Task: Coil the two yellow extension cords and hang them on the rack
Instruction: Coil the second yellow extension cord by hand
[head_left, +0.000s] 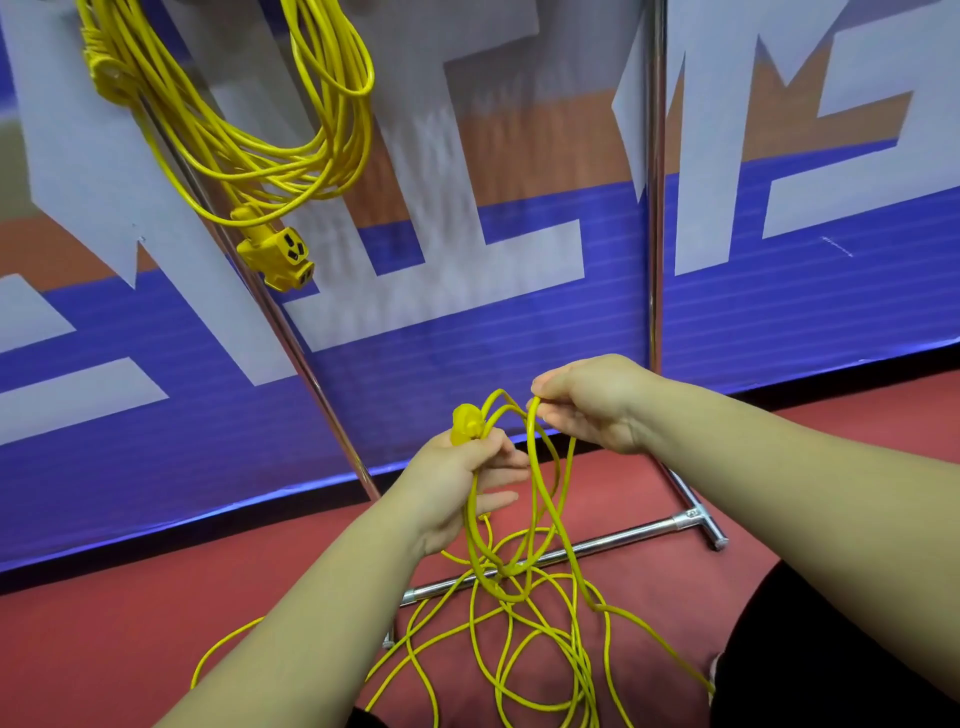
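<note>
While the left hand (462, 478) is curled around the plug (465, 422) of the loose cord (540, 519) plus a few loops of it, the right hand (597, 405) sits just up and to the right of it, pinching a single strand between thumb and fingertips. So both hands are gripping the same yellow cord, nearly touching each other.

A few long loops droop straight down from the two hands. Below them the rest of that cord is a messy tangle on the red floor (130, 597), with one strand trailing off under the left forearm and another under the right forearm.

The coiled cord (249, 130) hangs well up and to the left of the left hand, on the rack (655, 208). Its top runs out of frame, and its socket end (278, 254) dangles at the bottom of the bundle, right by the rack's slanted chrome pole (291, 322). That pole passes just behind the left hand; the other upright stands behind the right hand. The rack's base bar (613, 540) lies on the floor under both hands, with loose strands draped over it. Beyond everything there's a blue, white and orange banner (467, 338).
</note>
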